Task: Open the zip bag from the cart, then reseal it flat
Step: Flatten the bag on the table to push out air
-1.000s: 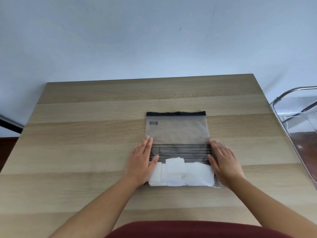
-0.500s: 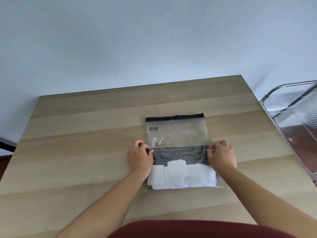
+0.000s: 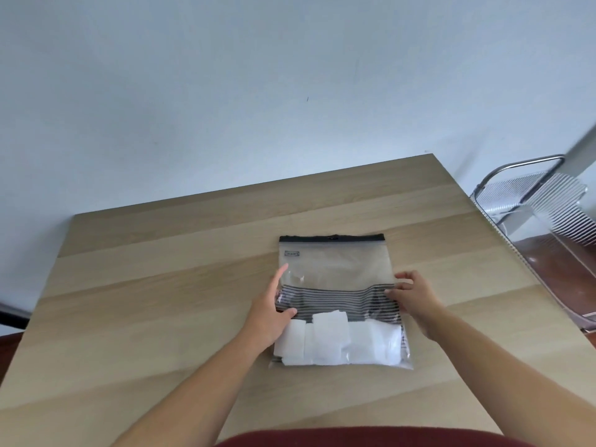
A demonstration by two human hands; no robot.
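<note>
A clear zip bag point(image 3: 335, 269) lies flat on the wooden table point(image 3: 161, 285), its black zip strip point(image 3: 332, 238) at the far end and looking closed. Inside are a dark striped cloth point(image 3: 338, 301) and several white folded pieces point(image 3: 332, 340) at the near end. My left hand point(image 3: 271, 314) rests at the bag's left edge, fingers stretched forward and thumb lying on the striped part. My right hand point(image 3: 416, 298) is at the right edge, its loosely curled fingertips touching the plastic. Neither hand lifts the bag.
A clear-walled cart with a chrome frame point(image 3: 532, 201) stands just off the table's right edge. A pale wall rises behind the table's far edge. Dark red clothing shows at the bottom of the view.
Both hands were curled at the bag's side edges half a second ago; now the left fingers stretch forward and the right fingers have loosened. The view has tilted upward.
</note>
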